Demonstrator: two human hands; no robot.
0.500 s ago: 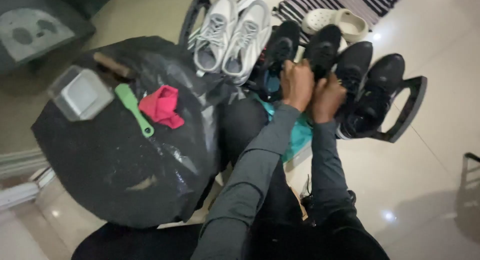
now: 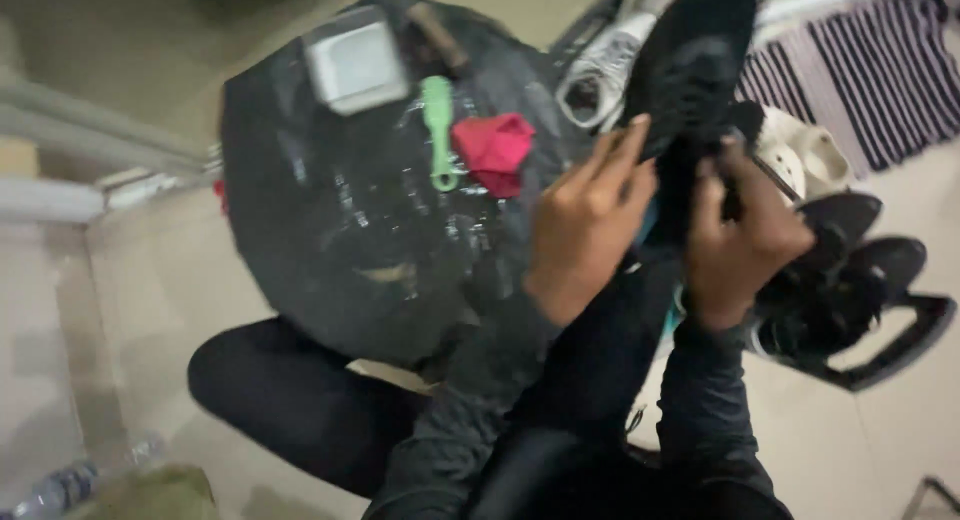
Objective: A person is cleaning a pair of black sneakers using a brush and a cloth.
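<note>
My left hand (image 2: 590, 225) is on the black shoe (image 2: 690, 75), fingers spread and stretched along its side, so it is pressed against the shoe rather than closed around it. My right hand (image 2: 745, 235) grips the same shoe lower down, fingers curled together on its dark edge — the picture is blurred here, so I cannot tell exactly which part they pinch. The shoe is lifted up in front of me, above the other black shoes (image 2: 840, 290) that stand on a dark rack (image 2: 900, 350) at the right.

At the left sits a big round black bag (image 2: 340, 240). On top of it lie a green brush (image 2: 438, 130), a red cloth (image 2: 493, 152) just beside the brush, and a grey square box (image 2: 352, 62). Behind the held shoe I see a white sneaker (image 2: 598, 75), a cream sandal (image 2: 810, 155) and a striped mat (image 2: 860, 75) — my forearms cover the floor between them.
</note>
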